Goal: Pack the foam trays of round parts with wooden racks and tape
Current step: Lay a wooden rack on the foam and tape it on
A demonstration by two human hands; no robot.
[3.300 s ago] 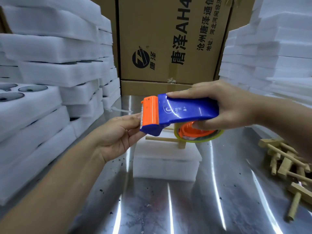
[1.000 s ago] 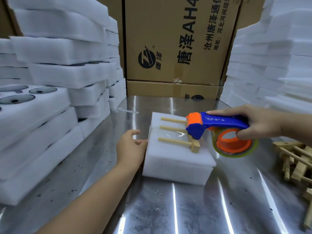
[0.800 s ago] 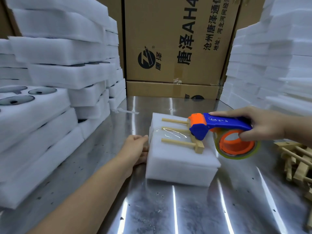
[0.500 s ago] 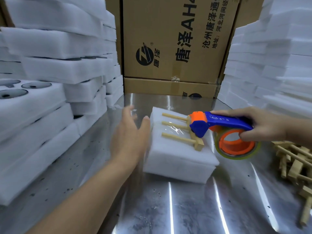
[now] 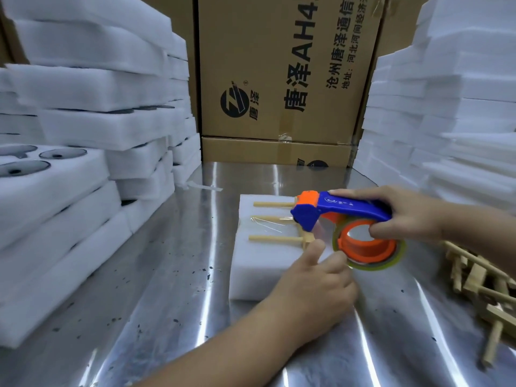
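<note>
A white foam tray (image 5: 259, 272) lies on the steel table (image 5: 173, 275) with a wooden rack (image 5: 268, 239) of three pegs on top. A strip of clear tape (image 5: 268, 220) runs over the middle peg. My right hand (image 5: 407, 216) grips the blue and orange tape dispenser (image 5: 349, 209), whose nose sits on the rack's right end; its tape roll (image 5: 368, 247) hangs off the tray's right side. My left hand (image 5: 315, 277) rests at the tray's near right corner, with thumb and forefinger reaching toward the roll.
Stacked foam trays (image 5: 69, 129) line the left; one tray (image 5: 42, 174) shows round dark parts. More foam stacks (image 5: 460, 107) rise on the right. Cardboard boxes (image 5: 279, 65) close the back. Loose wooden racks (image 5: 480, 277) lie at the right.
My left hand left the tray's left side, lifted and crossed to its near right corner beside the tape roll. The dispenser stayed at the rack's right end.
</note>
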